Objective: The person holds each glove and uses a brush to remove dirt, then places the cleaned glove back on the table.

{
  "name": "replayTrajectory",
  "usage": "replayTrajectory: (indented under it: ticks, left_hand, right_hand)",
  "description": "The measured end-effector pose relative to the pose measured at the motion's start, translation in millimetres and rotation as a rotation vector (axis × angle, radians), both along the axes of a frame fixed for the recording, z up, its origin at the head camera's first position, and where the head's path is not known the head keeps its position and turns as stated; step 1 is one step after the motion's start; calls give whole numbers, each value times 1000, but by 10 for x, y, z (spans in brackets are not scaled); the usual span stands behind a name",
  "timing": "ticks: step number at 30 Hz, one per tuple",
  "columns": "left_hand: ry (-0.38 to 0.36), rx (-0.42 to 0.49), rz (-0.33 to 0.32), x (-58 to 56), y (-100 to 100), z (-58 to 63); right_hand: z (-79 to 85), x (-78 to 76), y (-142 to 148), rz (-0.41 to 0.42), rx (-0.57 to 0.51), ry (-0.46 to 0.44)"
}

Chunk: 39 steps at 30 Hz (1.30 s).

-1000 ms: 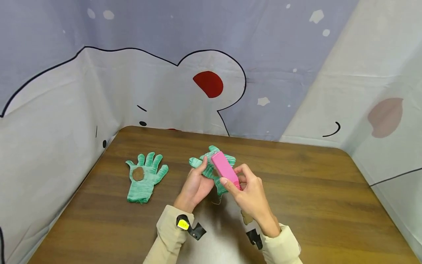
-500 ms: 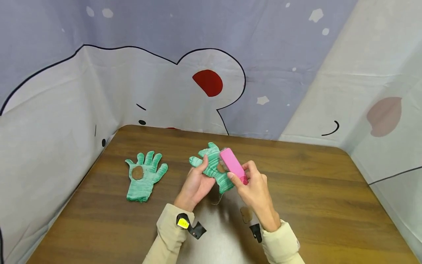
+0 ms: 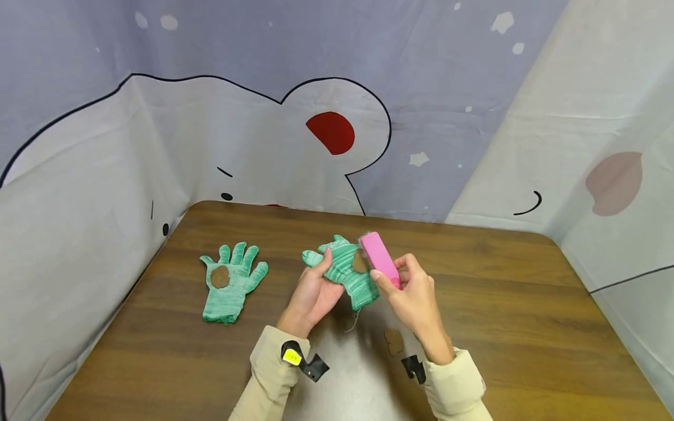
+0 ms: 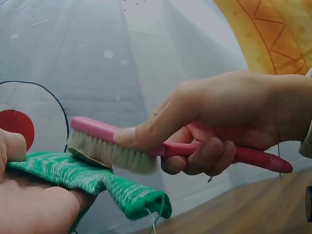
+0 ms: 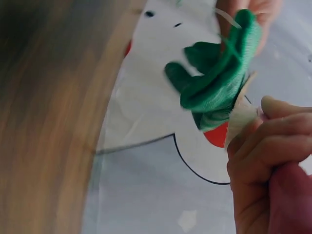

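My left hand (image 3: 315, 295) holds a green knitted glove (image 3: 344, 270) above the table, the thumb pressing on its upper side. A round brown patch (image 3: 360, 261) sits on that glove. In my right hand (image 3: 416, 301) is a pink brush (image 4: 92, 127), gripped by its handle with the thumb along the back of its head. The pale bristles (image 4: 122, 155) point down and touch the glove at the brown patch, as the left wrist view shows. A loose thread hangs from the glove's cuff.
A second green glove (image 3: 226, 298) lies flat at the table's left, with a brown patch (image 3: 220, 276) on it. Another brown piece (image 3: 393, 342) lies on the wooden table (image 3: 505, 316) near my right wrist. A printed cloth (image 3: 253, 134) hangs behind the table.
The brush has shifted to the right across the held glove, uncovering more of the glove and its patch. The glove's cuff has swung slightly right. The second glove stays put.
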<state>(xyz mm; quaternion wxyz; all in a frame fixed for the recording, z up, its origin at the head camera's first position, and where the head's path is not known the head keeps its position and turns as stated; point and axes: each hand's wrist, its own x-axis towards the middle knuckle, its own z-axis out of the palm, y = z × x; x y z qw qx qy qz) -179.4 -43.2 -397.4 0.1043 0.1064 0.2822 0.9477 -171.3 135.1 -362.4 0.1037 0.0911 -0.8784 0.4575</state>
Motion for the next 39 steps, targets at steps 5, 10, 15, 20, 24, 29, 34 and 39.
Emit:
replayTrajectory:
  ticks: [5, 10, 15, 20, 24, 29, 34, 39]
  left_hand:
    - [5, -9, -19, 6, -7, -2]
    - [-32, -10, -33, 0, -8, 0]
    - [-61, 25, -47, -18, -13, -13]
    - [-75, 47, -52, -26, -17, -38]
    - [-79, 29, -54, -28, -21, -46]
    - [-74, 29, -55, -28, -17, -45]
    - [-72, 61, -70, -19, -23, -38]
    - [-71, 66, -81, -24, -30, -33]
  right_hand:
    - [34, 40, 0, 75, -189, -127]
    - [27, 108, -105, 151, -196, -159]
    - [-52, 118, -197, 116, -103, -115]
    - [-106, 101, -208, 58, -68, -65]
    - [-123, 78, -194, 36, -39, -25]
    - [-130, 34, -152, 3, -7, 9]
    - [-126, 7, -103, -25, 5, 30]
    - [-110, -11, -75, -43, 20, 44]
